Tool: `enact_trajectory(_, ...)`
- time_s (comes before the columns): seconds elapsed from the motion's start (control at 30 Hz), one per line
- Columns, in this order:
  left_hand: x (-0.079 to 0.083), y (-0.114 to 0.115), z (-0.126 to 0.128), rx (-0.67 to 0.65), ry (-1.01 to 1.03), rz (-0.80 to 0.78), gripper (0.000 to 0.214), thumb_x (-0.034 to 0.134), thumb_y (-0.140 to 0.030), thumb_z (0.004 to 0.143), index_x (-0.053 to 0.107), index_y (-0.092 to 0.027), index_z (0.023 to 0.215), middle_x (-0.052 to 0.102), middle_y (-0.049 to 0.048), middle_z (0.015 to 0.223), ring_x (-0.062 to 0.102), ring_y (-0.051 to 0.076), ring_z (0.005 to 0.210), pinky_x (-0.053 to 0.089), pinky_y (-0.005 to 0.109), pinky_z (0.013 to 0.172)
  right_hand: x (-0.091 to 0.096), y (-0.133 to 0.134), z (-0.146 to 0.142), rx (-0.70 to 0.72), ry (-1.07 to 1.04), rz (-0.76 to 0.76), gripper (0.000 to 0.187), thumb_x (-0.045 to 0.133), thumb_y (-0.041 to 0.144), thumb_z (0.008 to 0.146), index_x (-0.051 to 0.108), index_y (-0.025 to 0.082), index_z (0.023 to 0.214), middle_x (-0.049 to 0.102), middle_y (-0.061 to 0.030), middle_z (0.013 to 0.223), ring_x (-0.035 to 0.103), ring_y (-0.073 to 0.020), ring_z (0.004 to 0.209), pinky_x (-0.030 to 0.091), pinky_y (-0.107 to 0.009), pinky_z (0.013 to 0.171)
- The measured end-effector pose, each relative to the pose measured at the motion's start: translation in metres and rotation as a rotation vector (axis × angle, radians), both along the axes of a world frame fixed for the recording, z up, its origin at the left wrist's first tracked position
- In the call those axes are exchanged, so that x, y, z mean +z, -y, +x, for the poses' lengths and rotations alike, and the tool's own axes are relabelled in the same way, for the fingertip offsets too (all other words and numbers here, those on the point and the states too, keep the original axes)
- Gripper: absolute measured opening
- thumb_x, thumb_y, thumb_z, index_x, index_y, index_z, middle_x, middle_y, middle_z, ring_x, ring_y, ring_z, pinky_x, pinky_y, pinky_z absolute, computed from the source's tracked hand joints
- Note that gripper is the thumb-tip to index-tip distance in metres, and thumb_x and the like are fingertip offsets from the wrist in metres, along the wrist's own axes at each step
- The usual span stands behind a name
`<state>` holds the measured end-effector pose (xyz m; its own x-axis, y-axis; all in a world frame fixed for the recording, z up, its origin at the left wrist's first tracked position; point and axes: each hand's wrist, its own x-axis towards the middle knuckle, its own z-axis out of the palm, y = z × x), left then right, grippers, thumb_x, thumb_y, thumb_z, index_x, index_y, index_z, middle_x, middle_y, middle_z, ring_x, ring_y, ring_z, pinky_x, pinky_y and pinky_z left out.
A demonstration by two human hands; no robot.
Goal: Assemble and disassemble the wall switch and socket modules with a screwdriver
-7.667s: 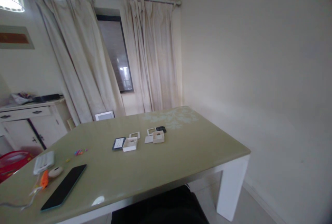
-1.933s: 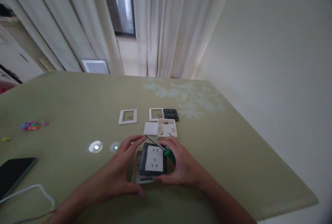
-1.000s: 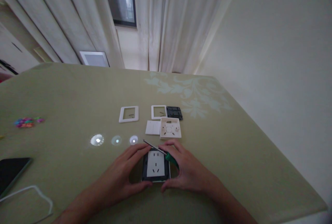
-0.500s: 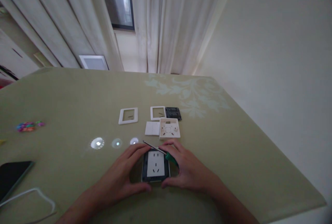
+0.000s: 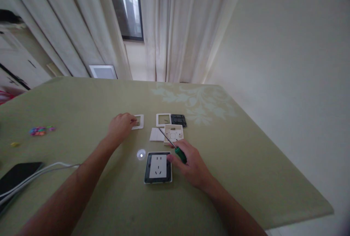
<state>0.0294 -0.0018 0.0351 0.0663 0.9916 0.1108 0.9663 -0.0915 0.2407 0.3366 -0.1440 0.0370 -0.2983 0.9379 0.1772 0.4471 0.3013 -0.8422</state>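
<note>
My left hand (image 5: 122, 126) reaches to the left white frame (image 5: 141, 122), covering its left side. Its fingers are drawn together at the frame's opening, where small screws (image 5: 138, 123) partly show; what they pinch is hidden. My right hand (image 5: 190, 161) is closed round a screwdriver (image 5: 180, 154) with a green handle, its thin shaft pointing up and left over the white parts. Just left of my right thumb, a wall socket (image 5: 158, 168) with a white slotted face and dark surround lies face up on the table.
Beyond the socket are a white back box (image 5: 173, 134), a white switch plate (image 5: 156, 135), another white frame (image 5: 163, 115) with screws inside, and a black mounting plate (image 5: 178, 120). To the left lie colourful small pieces (image 5: 39, 131), a dark tablet-like device (image 5: 19, 177) and white cables (image 5: 51, 166).
My left hand has left the socket and moved forward and left to the white frame. My right hand has come away from the socket's edge slightly, still holding the screwdriver.
</note>
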Motion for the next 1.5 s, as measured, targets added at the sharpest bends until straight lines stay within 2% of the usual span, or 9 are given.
enact_trajectory(0.13, -0.004, -0.012, 0.003, 0.014, 0.007, -0.05, 0.014, 0.075, -0.029, 0.1, 0.082, -0.018, 0.095, 0.083, 0.01, 0.105, 0.078, 0.029, 0.106, 0.058, 0.048, 0.101, 0.0, -0.003, 0.003, -0.045, -0.051, 0.036, 0.035, 0.068, 0.047, 0.104, 0.075, 0.019, 0.125, 0.077, -0.0101, 0.121, 0.072, -0.0261, 0.113, 0.052, -0.04, 0.101)
enact_trajectory(0.27, 0.003, -0.008, 0.001, -0.013, 0.111, -0.004, 0.024, 0.068, -0.033, 0.1, 0.077, -0.017, 0.084, 0.082, 0.0163, 0.101, 0.078, 0.036, 0.106, 0.058, 0.051, 0.099, 0.001, -0.004, 0.004, -0.084, -0.098, 0.044, 0.031, 0.069, 0.044, 0.103, 0.075, 0.02, 0.121, 0.079, -0.0091, 0.12, 0.073, -0.0247, 0.11, 0.053, -0.038, 0.098)
enact_trajectory(0.43, 0.004, 0.04, 0.009, -0.216, 0.401, 0.028, 0.035, 0.056, -0.05, 0.103, 0.075, -0.022, 0.109, 0.084, 0.0111, 0.105, 0.079, 0.029, 0.096, 0.06, 0.038, 0.087, 0.004, -0.003, 0.004, -0.106, -0.122, 0.028, 0.031, 0.066, 0.042, 0.104, 0.076, 0.02, 0.124, 0.077, -0.0085, 0.116, 0.072, -0.0249, 0.107, 0.053, -0.04, 0.097)
enact_trajectory(0.53, -0.006, 0.079, 0.017, -0.377, 0.552, -0.034, 0.043, 0.054, -0.058, 0.105, 0.076, -0.023, 0.098, 0.083, 0.0071, 0.095, 0.078, 0.024, 0.086, 0.061, 0.031, 0.079, 0.003, -0.001, 0.005, -0.099, -0.14, 0.011, 0.034, 0.055, 0.034, 0.106, 0.076, 0.021, 0.13, 0.073, -0.0067, 0.105, 0.07, -0.0248, 0.105, 0.054, -0.04, 0.097)
enact_trajectory(0.63, -0.012, 0.099, 0.019, -0.485, 0.683, -0.099, 0.038, 0.056, -0.051, 0.109, 0.078, -0.022, 0.095, 0.081, 0.0049, 0.089, 0.077, 0.02, 0.082, 0.06, 0.027, 0.074, -0.001, 0.001, 0.005, -0.097, -0.155, -0.024, 0.041, 0.049, 0.028, 0.105, 0.075, 0.022, 0.137, 0.065, -0.0037, 0.093, 0.067, -0.0212, 0.087, 0.056, -0.036, 0.083)
enact_trajectory(0.87, -0.001, 0.1, 0.012, -0.73, 0.844, -0.234, 0.022, 0.063, -0.025, 0.11, 0.085, -0.025, 0.108, 0.082, 0.0062, 0.102, 0.078, 0.02, 0.094, 0.06, 0.027, 0.083, -0.002, 0.003, 0.006, -0.096, -0.152, -0.078, 0.045, 0.049, 0.028, 0.106, 0.072, 0.022, 0.144, 0.063, -0.0047, 0.095, 0.059, -0.0173, 0.072, 0.054, -0.031, 0.069)
enact_trajectory(1.1, 0.002, 0.107, 0.009, -0.641, 0.829, -0.327, 0.011, 0.07, -0.027, 0.107, 0.08, -0.025, 0.103, 0.084, 0.0024, 0.098, 0.079, 0.019, 0.09, 0.061, 0.027, 0.08, -0.008, 0.004, 0.01, -0.114, -0.119, -0.11, 0.045, 0.049, 0.031, 0.107, 0.071, 0.021, 0.145, 0.063, -0.0046, 0.095, 0.058, -0.0171, 0.07, 0.054, -0.031, 0.068)
enact_trajectory(1.3, -0.001, 0.105, 0.007, -0.715, 0.835, -0.282, 0.015, 0.068, -0.024, 0.109, 0.082, -0.027, 0.106, 0.084, -0.0002, 0.103, 0.079, 0.015, 0.096, 0.059, 0.023, 0.086, -0.007, 0.009, 0.009, -0.081, -0.095, -0.1, 0.044, 0.048, 0.032, 0.109, 0.069, 0.023, 0.146, 0.062, -0.0029, 0.093, 0.052, -0.0145, 0.062, 0.049, -0.03, 0.062)
enact_trajectory(1.5, 0.001, 0.109, 0.01, -0.701, 0.793, -0.304, 0.013, 0.071, -0.024, 0.108, 0.083, -0.027, 0.105, 0.085, -0.0005, 0.101, 0.079, 0.015, 0.092, 0.058, 0.022, 0.079, -0.004, 0.01, 0.008, -0.077, -0.11, -0.078, 0.042, 0.048, 0.031, 0.109, 0.07, 0.024, 0.145, 0.063, -0.0029, 0.094, 0.053, -0.0149, 0.065, 0.05, -0.03, 0.064)
